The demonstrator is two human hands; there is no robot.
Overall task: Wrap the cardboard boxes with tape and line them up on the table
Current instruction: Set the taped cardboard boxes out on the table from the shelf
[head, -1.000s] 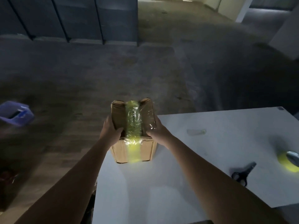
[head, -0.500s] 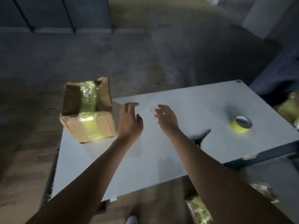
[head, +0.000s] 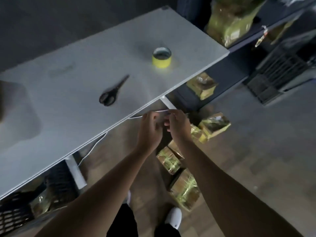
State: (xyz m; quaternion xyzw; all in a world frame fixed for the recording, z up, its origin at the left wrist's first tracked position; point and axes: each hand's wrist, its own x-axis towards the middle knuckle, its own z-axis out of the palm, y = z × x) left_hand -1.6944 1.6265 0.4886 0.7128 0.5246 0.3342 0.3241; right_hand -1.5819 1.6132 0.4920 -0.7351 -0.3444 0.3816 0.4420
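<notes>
My left hand and my right hand meet just in front of the white table's near edge, above the floor. The fingers of both are curled and touch each other, and I see nothing between them. On the table a yellow tape roll stands toward the right end, with black scissors lying to its left. Several tape-wrapped cardboard boxes sit on the floor below my hands, among them one by my feet and another farther right.
A dark shelf at the right holds yellow-wrapped packages and a box lower down. Black crates stand at the right and under the table's left end. A white cable hangs below the tabletop.
Both hands let go of the taped box on the table's left corner and came together at the near edge. My view swung right and down, so that box is out of sight.
</notes>
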